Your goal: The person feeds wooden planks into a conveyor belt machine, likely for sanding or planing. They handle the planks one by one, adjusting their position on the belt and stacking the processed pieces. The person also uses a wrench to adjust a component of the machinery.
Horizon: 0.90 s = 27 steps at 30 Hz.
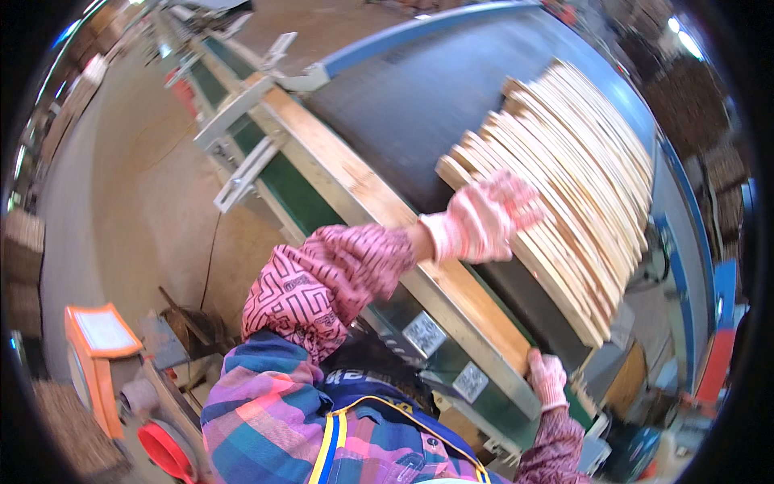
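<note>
My left hand (484, 216), in a pink-and-white knit glove, reaches across to the near end of a row of pale wooden slats (564, 202). Its fingers are stretched and a little spread, slightly blurred, above or against the slats; I cannot tell if they touch. In the same kind of glove, my right hand (549, 381) is curled at the near end of a long wooden board (472, 302). That board lies lengthwise in a narrow channel with a green belt (302, 194), alongside a metal guide rail (363, 206). My right fingertips are partly hidden.
The slats stand packed side by side on a dark, wide belt (387, 89) with a blue frame (427, 26). Metal brackets (246, 173) jut from the rail. At the lower left are an orange stand (101, 355) and a red round part (165, 452). Wood stacks line the edges.
</note>
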Motion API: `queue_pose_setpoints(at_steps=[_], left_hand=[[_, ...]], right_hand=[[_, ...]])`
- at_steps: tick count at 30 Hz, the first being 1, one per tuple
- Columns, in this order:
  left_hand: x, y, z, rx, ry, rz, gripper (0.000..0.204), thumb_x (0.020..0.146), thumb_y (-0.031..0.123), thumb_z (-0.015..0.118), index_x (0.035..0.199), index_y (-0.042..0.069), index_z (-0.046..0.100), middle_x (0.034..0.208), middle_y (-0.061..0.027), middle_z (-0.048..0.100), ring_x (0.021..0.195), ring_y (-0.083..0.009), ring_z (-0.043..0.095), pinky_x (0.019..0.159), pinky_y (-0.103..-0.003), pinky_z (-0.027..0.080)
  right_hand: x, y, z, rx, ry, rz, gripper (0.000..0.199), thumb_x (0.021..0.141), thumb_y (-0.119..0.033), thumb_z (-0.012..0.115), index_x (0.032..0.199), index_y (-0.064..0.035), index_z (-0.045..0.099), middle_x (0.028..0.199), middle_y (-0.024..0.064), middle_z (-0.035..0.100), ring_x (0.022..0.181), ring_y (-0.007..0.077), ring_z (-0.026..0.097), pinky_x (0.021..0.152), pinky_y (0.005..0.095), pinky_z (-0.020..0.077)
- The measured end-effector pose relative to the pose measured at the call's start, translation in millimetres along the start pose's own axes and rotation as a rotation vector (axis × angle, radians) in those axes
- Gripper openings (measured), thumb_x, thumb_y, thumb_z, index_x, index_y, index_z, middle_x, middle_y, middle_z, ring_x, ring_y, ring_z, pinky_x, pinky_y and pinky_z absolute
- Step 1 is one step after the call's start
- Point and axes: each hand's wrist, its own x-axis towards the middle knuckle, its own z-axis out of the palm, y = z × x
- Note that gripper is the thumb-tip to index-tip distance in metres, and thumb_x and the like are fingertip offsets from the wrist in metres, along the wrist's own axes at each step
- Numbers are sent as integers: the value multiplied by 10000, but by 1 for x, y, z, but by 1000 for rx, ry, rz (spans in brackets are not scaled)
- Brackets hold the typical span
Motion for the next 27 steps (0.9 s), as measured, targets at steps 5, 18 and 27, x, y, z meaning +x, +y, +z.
queue_pose_setpoints(at_steps=[5,18,27], left_hand=[[-72,3,-69,-53,185,-151,624,858,483,677,1377,146,593,1407,-135,566,1354,-366,498,1189,-516,366],[-79,55,-61,-162,98,-119,500,819,327,750,1254,97,664,1294,-127,651,1252,-349,588,1112,-506,453],[-177,51,-123,-101,324,-397,381,842,212,763,1179,52,686,1153,-134,675,1105,-374,629,1007,-500,520]], right_hand=[[9,-12,-5,34,-36,239,634,967,-600,514,791,-32,733,790,207,723,866,392,708,816,486,528],[10,-103,-23,340,-184,-136,512,936,-507,617,811,-25,736,669,106,699,679,247,674,723,394,517],[75,-174,31,-329,444,-1144,179,822,-218,684,947,-95,648,772,101,620,796,309,648,611,462,524]])
